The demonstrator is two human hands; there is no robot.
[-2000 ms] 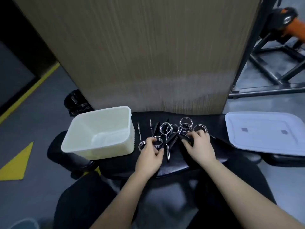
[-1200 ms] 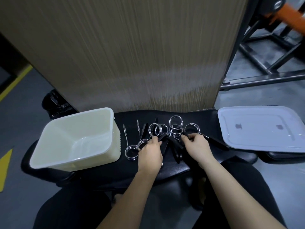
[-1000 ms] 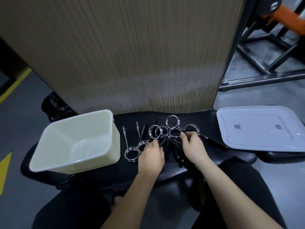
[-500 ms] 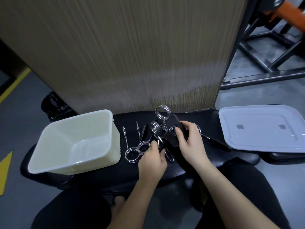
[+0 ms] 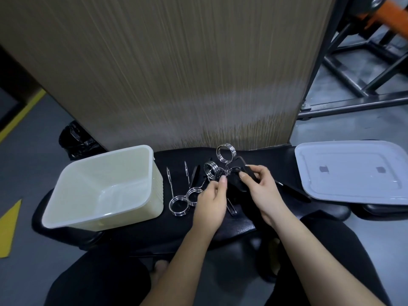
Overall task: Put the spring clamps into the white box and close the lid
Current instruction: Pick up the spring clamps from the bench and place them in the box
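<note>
Several chrome spring clamps with black handles lie tangled on a black padded seat (image 5: 265, 160). My right hand (image 5: 260, 188) pinches the black handle of one spring clamp (image 5: 226, 153), whose coil is lifted above the pile. My left hand (image 5: 210, 202) grips the handle of a second spring clamp (image 5: 211, 170) beside it. Two more spring clamps (image 5: 179, 204) rest flat to the left, coils toward me. The white box (image 5: 66, 208) stands open and empty at the left. Its lid (image 5: 353, 173) lies flat at the right.
A tall wood-grain panel (image 5: 176, 74) rises directly behind the seat. A black metal frame (image 5: 344, 62) stands at the back right on the grey floor. A black bag (image 5: 75, 140) sits behind the box. My dark-clothed knees are below the seat.
Both hands went from sorting the flat pile to gripping clamp handles. The right hand has raised one clamp so its coil stands above the others.
</note>
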